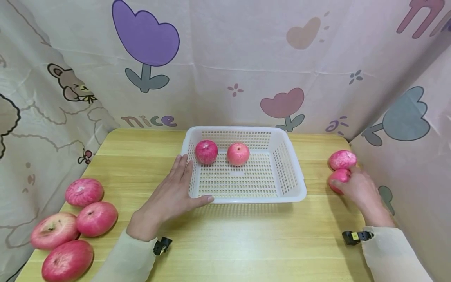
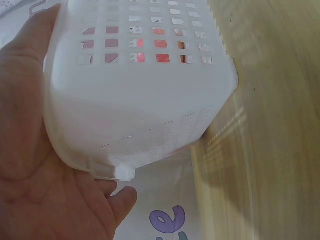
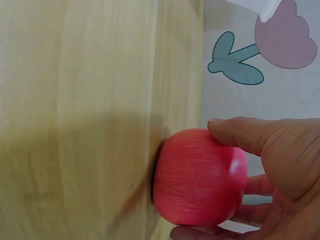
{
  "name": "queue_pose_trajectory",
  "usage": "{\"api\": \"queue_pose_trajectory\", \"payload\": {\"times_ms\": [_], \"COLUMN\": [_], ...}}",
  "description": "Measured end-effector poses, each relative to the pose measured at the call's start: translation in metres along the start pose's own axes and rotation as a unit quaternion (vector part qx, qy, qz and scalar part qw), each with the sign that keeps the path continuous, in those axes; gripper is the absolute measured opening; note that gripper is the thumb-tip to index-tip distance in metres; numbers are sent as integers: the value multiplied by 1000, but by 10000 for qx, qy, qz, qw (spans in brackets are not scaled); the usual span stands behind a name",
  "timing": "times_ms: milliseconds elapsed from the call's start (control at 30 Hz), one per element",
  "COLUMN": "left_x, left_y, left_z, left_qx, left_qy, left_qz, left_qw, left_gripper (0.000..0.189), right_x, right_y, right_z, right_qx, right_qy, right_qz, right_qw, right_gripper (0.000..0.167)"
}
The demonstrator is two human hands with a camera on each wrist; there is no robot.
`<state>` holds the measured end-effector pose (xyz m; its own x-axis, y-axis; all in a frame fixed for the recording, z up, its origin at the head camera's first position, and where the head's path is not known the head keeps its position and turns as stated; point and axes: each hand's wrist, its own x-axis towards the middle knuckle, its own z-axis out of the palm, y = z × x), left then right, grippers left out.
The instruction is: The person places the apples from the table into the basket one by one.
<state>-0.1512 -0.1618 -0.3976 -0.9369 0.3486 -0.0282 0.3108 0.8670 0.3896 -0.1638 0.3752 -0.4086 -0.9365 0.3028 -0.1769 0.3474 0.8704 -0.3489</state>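
A white perforated plastic basket stands mid-table with two apples inside, a dark pink one and a lighter one. My left hand rests on its left side, fingers extended along the rim and thumb on the front edge; the left wrist view shows the palm against the basket's outer wall. On the right, my right hand grips a pink-red apple, thumb on one side and fingers on the other. Right behind it sits another apple, mottled pink and white.
At the table's left edge lie several more apples, among them a striped one and a paler one. A printed curtain hangs behind the wooden table and along both sides.
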Motion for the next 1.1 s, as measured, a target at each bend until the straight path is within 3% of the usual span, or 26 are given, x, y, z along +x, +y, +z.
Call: {"api": "queue_pose_trajectory", "payload": {"times_ms": [433, 633, 867, 1100], "left_x": [1, 0, 0, 0], "left_y": [2, 2, 1, -1], "left_z": [2, 3, 0, -2], "left_qx": [-51, -68, -54, -45], "left_qy": [-57, -56, 14, -56], "left_qz": [21, 5, 40, -7], "left_qw": [10000, 10000, 10000, 10000], "left_gripper": [140, 141, 138, 139], "right_x": [-3, -10, -18, -16], "right_y": [5, -6, -57, -138], "right_z": [-2, -13, -47, -61], "right_qx": [-15, -110, -171, -310], "right_qy": [-197, 267, 431, 348], "right_qz": [17, -707, -1313, -1779], "right_qw": [9998, 9971, 9903, 9829], "right_gripper": [95, 92, 90, 84]}}
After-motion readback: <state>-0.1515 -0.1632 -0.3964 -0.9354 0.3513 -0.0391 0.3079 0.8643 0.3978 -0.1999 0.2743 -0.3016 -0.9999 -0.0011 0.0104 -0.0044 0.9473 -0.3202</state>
